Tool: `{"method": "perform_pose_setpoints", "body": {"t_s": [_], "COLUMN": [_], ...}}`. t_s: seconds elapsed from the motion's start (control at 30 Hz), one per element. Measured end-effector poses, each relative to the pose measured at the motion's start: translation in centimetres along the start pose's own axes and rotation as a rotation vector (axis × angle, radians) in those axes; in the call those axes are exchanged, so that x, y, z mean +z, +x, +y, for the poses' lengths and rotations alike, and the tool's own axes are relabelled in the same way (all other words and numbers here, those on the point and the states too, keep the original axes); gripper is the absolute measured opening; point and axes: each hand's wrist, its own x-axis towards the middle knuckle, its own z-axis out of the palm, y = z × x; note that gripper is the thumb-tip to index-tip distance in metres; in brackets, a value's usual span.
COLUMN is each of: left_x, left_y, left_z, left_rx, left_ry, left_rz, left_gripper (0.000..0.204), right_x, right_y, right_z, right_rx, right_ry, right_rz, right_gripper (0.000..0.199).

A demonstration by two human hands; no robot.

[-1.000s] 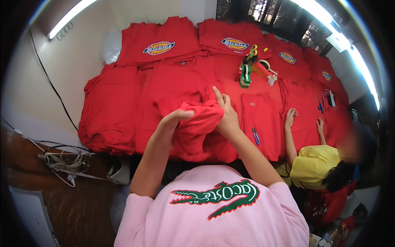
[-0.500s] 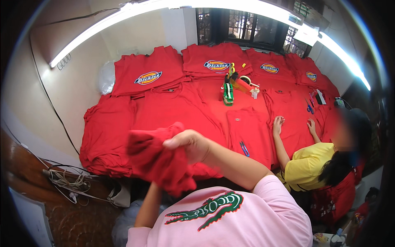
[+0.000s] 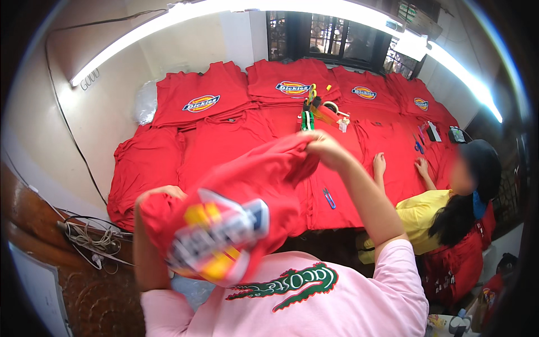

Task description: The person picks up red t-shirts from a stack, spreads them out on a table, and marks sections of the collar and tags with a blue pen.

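A red T-shirt (image 3: 275, 188) with a large blue, white and yellow chest print hangs crumpled in the air between my hands, its print blurred by motion. My right hand (image 3: 325, 149) grips one edge of it, raised over the middle of the table. On the other side, my left hand (image 3: 169, 192) clutches a bunched part, its fingers partly hidden by the cloth. Below the shirt, red garments lie spread across the table. Blue thread snips (image 3: 329, 198) rest on a folded red garment, right of the held shirt.
Folded red shirts (image 3: 202, 87) line the table's far side. Behind my right hand stand a green tape dispenser (image 3: 307, 121) and yellow-handled scissors (image 3: 312, 92). Blue scissors (image 3: 419, 145) lie further right. A co-worker in yellow (image 3: 421, 210) rests both hands on a red garment. Coiled cables (image 3: 90, 238) are at left.
The bunched shirt has been opened out, and its print now shows. My right hand has moved up and right, while my left hand has come into view at the left.
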Motion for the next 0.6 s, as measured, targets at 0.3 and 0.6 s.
{"method": "perform_pose_setpoints", "body": {"t_s": [0.3,0.6], "left_x": [0.7,3.3], "left_y": [-6.2,-7.4], "left_z": [6.7,3.5], "left_rx": [-1.092,-0.253], "left_ry": [1.473,2.24], "left_rz": [0.6,1.356], "left_gripper": [0.023,0.029], "right_x": [3.4,3.2], "right_y": [-3.8,-9.7], "right_z": [-16.0,-13.9], "right_rx": [0.071,-0.965], "right_ry": [-1.832,-1.824], "right_rz": [-0.201,0.843], "right_gripper": [0.022,0.027]}}
